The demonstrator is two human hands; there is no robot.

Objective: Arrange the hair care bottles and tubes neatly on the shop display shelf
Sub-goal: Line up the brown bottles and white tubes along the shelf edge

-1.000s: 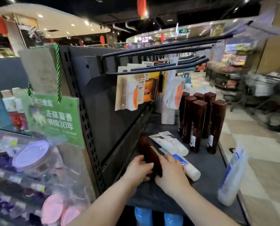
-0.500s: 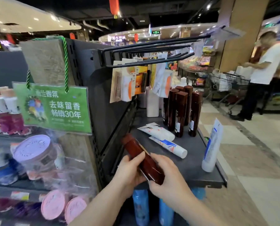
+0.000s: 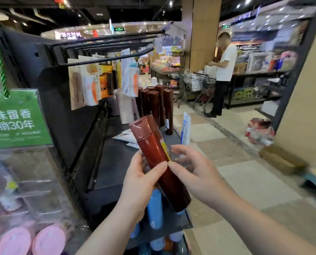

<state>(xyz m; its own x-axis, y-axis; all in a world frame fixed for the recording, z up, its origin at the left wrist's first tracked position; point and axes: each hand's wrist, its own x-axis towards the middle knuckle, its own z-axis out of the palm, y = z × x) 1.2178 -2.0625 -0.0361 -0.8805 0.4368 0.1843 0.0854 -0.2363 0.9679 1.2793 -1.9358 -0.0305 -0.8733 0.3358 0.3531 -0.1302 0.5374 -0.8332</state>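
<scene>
- Risk, as a judgement: your left hand alone has its grip closed around the brown bottle, which tilts cap-up in the air above the shelf. A loose hold could drop it.
- Your right hand is open, fingers spread, its thumb tip just touching the bottle's side.
- Setting it down carelessly could topple the standing brown bottles or land it on the white tubes lying flat.

Bottles stand behind tubes (on shelf).
</scene>
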